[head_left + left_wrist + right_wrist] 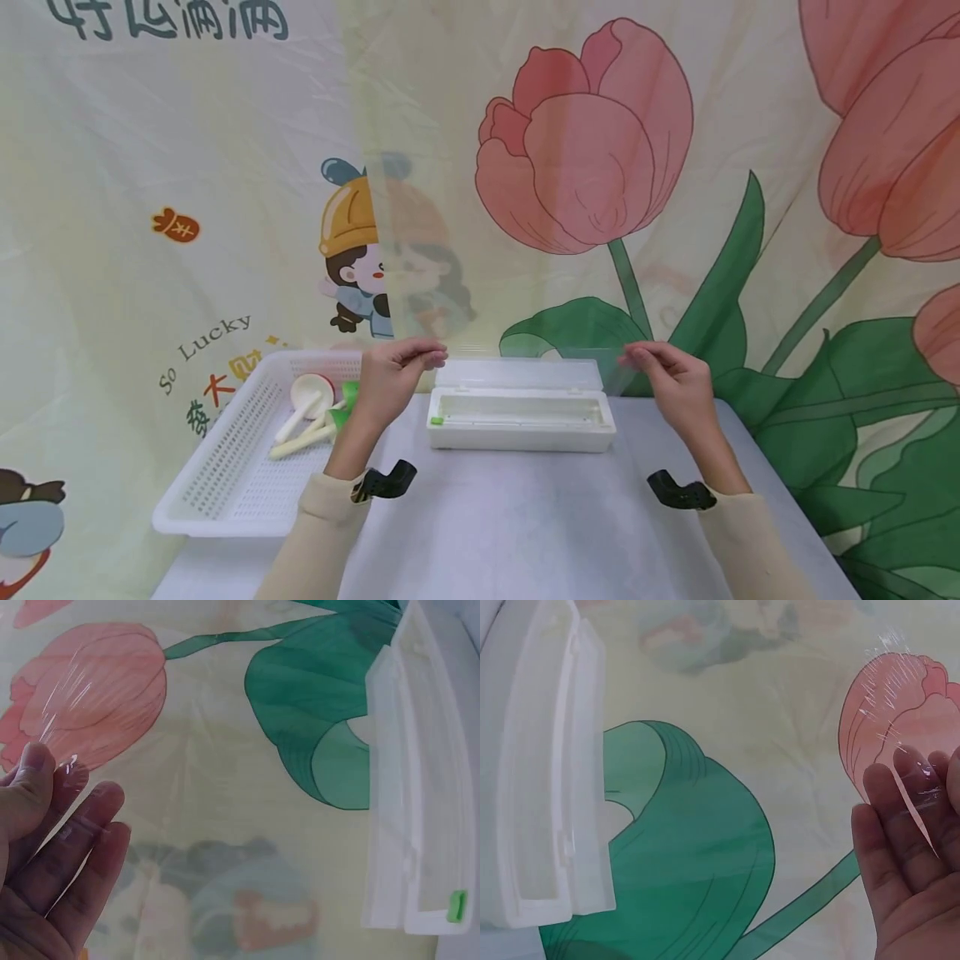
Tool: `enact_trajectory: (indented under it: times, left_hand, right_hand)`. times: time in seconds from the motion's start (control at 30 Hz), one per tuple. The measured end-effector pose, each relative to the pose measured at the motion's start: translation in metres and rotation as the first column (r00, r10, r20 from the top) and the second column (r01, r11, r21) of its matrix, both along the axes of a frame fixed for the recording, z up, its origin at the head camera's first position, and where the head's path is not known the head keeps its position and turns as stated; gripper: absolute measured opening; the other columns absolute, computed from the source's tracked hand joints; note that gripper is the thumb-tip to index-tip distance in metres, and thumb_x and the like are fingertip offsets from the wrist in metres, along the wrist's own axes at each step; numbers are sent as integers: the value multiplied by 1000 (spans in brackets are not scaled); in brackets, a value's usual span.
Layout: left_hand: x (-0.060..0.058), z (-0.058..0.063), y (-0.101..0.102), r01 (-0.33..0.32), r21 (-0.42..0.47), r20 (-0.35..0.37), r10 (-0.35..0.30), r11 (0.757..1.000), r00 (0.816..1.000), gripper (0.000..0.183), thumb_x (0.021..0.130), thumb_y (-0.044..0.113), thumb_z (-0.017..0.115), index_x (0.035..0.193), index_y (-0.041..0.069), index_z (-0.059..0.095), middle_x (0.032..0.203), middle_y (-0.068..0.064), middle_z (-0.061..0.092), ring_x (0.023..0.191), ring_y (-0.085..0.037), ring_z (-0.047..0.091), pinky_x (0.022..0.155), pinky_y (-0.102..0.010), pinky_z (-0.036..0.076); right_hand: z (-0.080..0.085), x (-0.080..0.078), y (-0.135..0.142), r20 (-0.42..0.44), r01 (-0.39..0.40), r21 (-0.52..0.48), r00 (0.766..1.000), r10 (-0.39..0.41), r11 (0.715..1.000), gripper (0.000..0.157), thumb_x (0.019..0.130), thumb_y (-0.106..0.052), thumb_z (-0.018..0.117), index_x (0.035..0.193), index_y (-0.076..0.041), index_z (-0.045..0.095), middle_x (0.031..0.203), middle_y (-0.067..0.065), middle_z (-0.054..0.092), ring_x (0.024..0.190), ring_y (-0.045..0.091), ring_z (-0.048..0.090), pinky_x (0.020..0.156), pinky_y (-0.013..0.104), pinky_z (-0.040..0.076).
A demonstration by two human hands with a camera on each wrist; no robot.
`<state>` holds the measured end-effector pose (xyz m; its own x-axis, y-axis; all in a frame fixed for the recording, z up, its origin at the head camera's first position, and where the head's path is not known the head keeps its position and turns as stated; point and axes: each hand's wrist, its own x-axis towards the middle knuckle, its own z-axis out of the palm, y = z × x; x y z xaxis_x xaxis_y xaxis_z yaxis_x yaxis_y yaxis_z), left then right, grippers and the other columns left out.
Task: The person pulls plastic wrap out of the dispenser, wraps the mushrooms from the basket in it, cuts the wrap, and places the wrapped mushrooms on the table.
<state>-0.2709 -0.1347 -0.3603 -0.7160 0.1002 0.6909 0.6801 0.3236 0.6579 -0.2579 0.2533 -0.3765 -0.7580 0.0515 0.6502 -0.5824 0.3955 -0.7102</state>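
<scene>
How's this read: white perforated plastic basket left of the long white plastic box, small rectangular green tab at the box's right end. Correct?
One error: in the head view the small rectangular green tab is at the left end of the long white plastic box, not right. The white perforated plastic basket is left of it, as stated.

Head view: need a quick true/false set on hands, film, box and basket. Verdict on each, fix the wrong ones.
1. The left hand and right hand both hold the clear film. True.
2. The lid of the box is closed. False: it is open.
3. A white spoon lies in the basket. True.
4. The basket stands right of the box. False: it is on the left.
5. The green tab is at the box's left end. True.
6. Both hands rest on the table. False: both are raised above it.
</scene>
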Motion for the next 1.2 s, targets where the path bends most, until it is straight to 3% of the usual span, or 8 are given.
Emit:
enact_trajectory:
  times: [0.1, 0.27, 0.43, 0.53, 0.7, 0.93, 1.07, 1.2]
  left_hand:
    - [13, -4, -4, 24, -30, 42, -22, 999, 999, 10, 92, -4, 72, 98, 0, 80, 90, -12, 79, 80, -21, 78, 74, -22, 61]
    - [36, -20, -10, 56, -29, 98, -53, 998, 994, 10, 89, 0, 76, 98, 2, 80, 90, -9, 80, 81, -10, 77, 76, -23, 61]
    - [51, -46, -13, 98, 9, 184, -98, 995, 978, 9, 89, 3, 76, 97, 4, 80, 90, -7, 80, 81, -8, 76, 74, -25, 61]
    - [59, -64, -15, 124, 26, 251, -126, 992, 960, 7, 91, 5, 75, 97, 4, 79, 88, -7, 79, 79, -9, 76, 72, -26, 61]
    - [75, -93, -19, 201, 62, 358, -209, 978, 910, 11, 93, 6, 73, 99, -2, 77, 89, -12, 78, 78, -11, 76, 72, -30, 63]
    - [88, -138, -20, 308, 93, 469, -315, 947, 825, 15, 93, 10, 74, 99, -4, 76, 88, -18, 77, 74, -15, 76, 70, -35, 63]
    - [93, -161, -21, 330, 120, 546, -340, 936, 766, 17, 93, 10, 74, 99, -6, 76, 89, -18, 77, 76, -15, 77, 71, -36, 63]
    - [98, -179, -22, 333, 110, 584, -332, 936, 740, 16, 92, 10, 75, 98, -5, 76, 90, -16, 78, 78, -14, 76, 73, -34, 63]
  right_hand:
    - [-5, 10, 1, 22, 2, -4, 1000, -2, 1000, 16, 101, -3, 61, 107, 4, 74, 89, -10, 77, 85, -2, 72, 81, 13, 56]
    - [-16, 31, 3, 30, -42, 19, 999, 41, 999, 14, 100, 3, 61, 106, 4, 74, 87, -2, 76, 81, 2, 73, 79, 15, 58]
    - [-37, 51, 3, 6, -113, 31, 994, 113, 993, 17, 98, 11, 59, 104, 4, 73, 83, 7, 74, 76, 7, 74, 73, 20, 60]
    - [-55, 60, 2, 43, -135, 15, 990, 134, 991, 17, 99, 11, 57, 103, 5, 72, 81, 9, 73, 73, 10, 74, 69, 23, 61]
    - [-87, 75, 0, 239, -120, -32, 963, 124, 992, 16, 104, 0, 55, 103, 3, 71, 80, 6, 72, 72, 14, 73, 67, 29, 62]
    - [-125, 92, 3, 499, -74, -92, 860, 110, 993, 16, 104, -7, 59, 102, 4, 71, 79, 8, 71, 69, 20, 72, 66, 33, 63]
    - [-144, 96, 5, 575, -56, -101, 811, 104, 993, 16, 102, -6, 62, 102, 7, 70, 80, 11, 72, 69, 19, 72, 68, 30, 62]
    - [-163, 97, 7, 577, -96, -86, 807, 128, 992, 17, 101, -7, 63, 101, 9, 70, 82, 13, 73, 71, 16, 72, 70, 29, 62]
